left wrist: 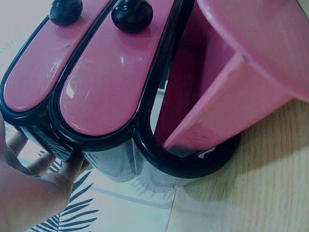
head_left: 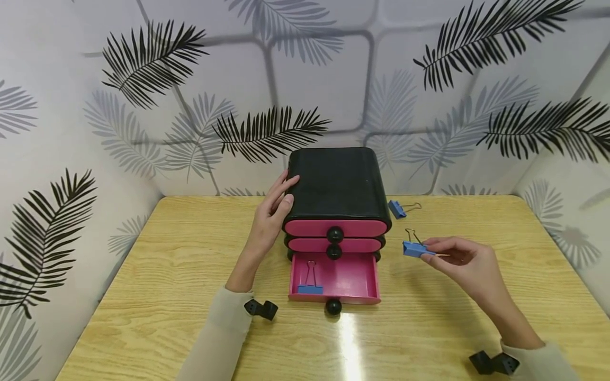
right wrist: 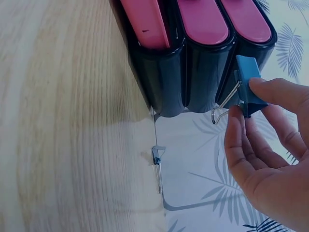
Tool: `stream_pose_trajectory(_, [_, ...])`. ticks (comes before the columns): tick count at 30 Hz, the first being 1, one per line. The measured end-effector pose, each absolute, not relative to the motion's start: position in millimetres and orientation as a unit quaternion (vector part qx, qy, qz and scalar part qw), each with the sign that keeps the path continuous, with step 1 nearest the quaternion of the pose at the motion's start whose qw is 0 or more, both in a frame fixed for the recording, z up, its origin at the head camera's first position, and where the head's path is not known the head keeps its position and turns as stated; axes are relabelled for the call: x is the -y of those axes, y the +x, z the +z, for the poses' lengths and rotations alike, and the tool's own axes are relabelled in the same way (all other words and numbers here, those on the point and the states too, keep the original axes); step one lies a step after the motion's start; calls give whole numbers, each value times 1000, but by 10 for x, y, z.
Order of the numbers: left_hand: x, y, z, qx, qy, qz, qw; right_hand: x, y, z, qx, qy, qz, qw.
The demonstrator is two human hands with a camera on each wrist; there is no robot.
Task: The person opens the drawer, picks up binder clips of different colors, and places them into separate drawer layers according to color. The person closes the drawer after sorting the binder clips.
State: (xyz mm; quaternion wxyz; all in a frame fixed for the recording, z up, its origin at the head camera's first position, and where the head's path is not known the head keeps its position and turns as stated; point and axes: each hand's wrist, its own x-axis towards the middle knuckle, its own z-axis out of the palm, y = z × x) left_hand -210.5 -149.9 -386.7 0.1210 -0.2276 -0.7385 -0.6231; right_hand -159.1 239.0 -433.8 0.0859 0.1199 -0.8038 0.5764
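A small black chest (head_left: 338, 182) with pink drawers stands on the table, its bottom drawer (head_left: 352, 275) pulled out. Inside that drawer, at the left, lies a blue binder clip (head_left: 310, 289). My left hand (head_left: 270, 214) rests against the chest's left side, fingers reaching up to its top edge; the left wrist view shows the fingers (left wrist: 72, 166) touching the black side. To the right of the chest, my right hand (head_left: 464, 264) pinches another blue binder clip (head_left: 413, 249) above the table. In the right wrist view, thumb and fingers hold that clip (right wrist: 250, 82) by its blue body.
A further blue binder clip (head_left: 397, 209) lies on the wooden table (head_left: 190, 296) behind, close to the chest's right rear. The upper two drawers (head_left: 310, 228) are closed. A leaf-patterned wall covering (head_left: 319, 79) rises behind the table.
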Motion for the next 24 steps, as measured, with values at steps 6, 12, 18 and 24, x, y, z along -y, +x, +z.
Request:
stream_pose_trajectory(6, [1496, -2109, -3874, 737, -230, -624, 122, -2336, -1562, -4357, 804, 151, 566, 105])
stream_pose_trajectory(12, [1494, -2103, -3875, 739, -229, -622, 122, -2286, -1528, -4380, 803, 169, 563, 97])
stream_pose_trajectory(18, [1498, -2100, -3869, 743, -225, -618, 125, -2258, -1495, -4391, 802, 169, 566, 87])
stream_pose_trajectory(24, [1480, -2103, -3877, 740, -227, -621, 124, -2237, -1452, -4406, 806, 173, 560, 77])
